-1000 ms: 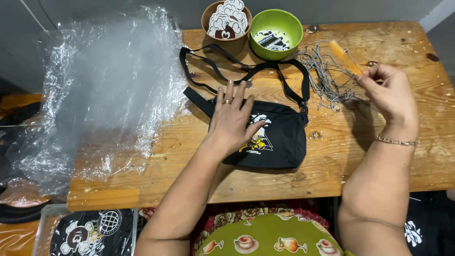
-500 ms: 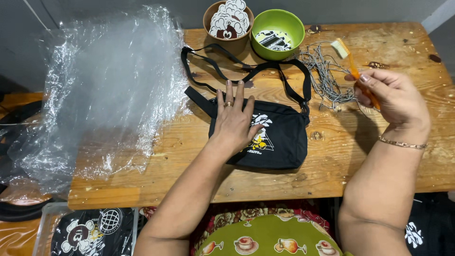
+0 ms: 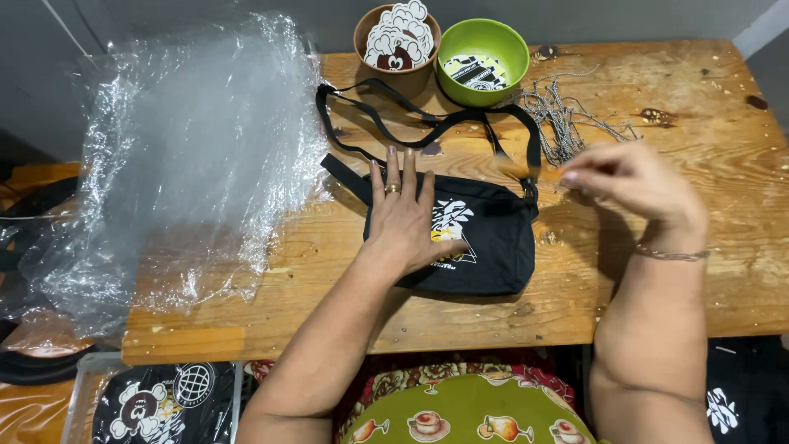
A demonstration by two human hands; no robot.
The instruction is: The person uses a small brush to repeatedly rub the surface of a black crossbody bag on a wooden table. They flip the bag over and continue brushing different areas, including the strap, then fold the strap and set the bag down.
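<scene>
A: Starting at the left, what lies out there?

B: A big sheet of clear plastic wrap (image 3: 185, 156), crumpled and hanging over the table's edge, well away from both hands. Nothing is wrapped in it; the wooden table (image 3: 657, 271) shows bare planks past it.

A: And the left hand (image 3: 404, 222)?

B: Flat, fingers spread, palm pressing down on the black pouch bag (image 3: 485, 242). It pins the bag, it does not pinch it. The bag lies flat under that palm, print side up, its black strap (image 3: 386, 115) looping away beyond the fingertips toward the bowls.

A: So how far has the work got?

B: As I judge it, the bag is laid out and steadied, but not yet packed: the wrap is apart from it.

A: The right hand (image 3: 637, 185)?

B: Hovering just right of the bag's strap end, blurred. The fingers look drawn together, but whether they hold anything I cannot tell.

A: What crowds that side?

B: Just beyond the right hand, a tangle of metal ball chains (image 3: 567, 119). Farther back, a brown cup of stickers (image 3: 399, 41) and a green bowl (image 3: 485, 53). The strap and chains lie nearest to the hands.
</scene>
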